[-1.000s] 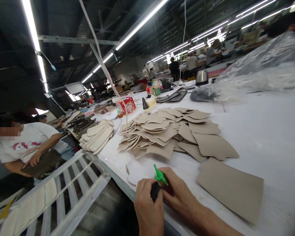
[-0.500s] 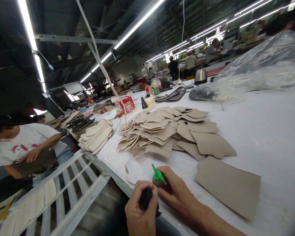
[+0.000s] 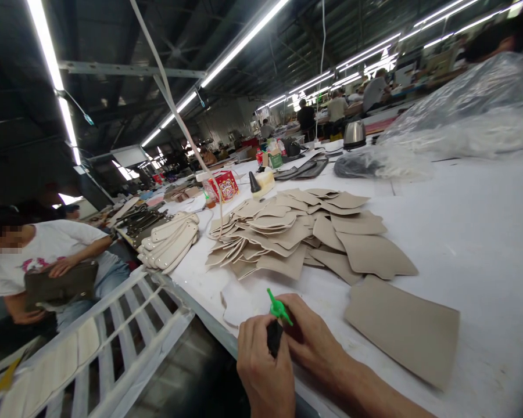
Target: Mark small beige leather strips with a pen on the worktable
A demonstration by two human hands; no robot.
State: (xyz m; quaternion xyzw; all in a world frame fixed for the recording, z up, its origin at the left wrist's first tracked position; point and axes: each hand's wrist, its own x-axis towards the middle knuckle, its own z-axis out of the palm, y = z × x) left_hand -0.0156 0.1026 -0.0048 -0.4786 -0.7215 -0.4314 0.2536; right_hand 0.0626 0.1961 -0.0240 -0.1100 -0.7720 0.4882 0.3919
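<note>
My left hand [image 3: 264,363] is closed around a crumpled black piece [image 3: 274,338], perhaps cloth or sponge. Only part of it shows between thumb and fingers. Right against it, my right hand [image 3: 311,334] grips a small bottle with a green nozzle cap [image 3: 279,310]. The bottle's body is mostly hidden behind my hands. Both hands are at the front edge of the white table [image 3: 475,232]. Beyond them lies a loose pile of taupe leather-like panels [image 3: 283,232]. One larger panel [image 3: 405,331] lies flat by itself, right of my right hand.
A white slatted rack [image 3: 126,342] holding pale strips stands left of the table. A seated person [image 3: 65,249] beyond it holds a dark bag. Pale pieces [image 3: 169,241], a red box [image 3: 224,186], a kettle [image 3: 354,134] and plastic sheeting [image 3: 470,110] lie further back.
My left hand has moved slightly right with the black piece, up against my right hand and the bottle. The seated person's hands and bag have shifted a little.
</note>
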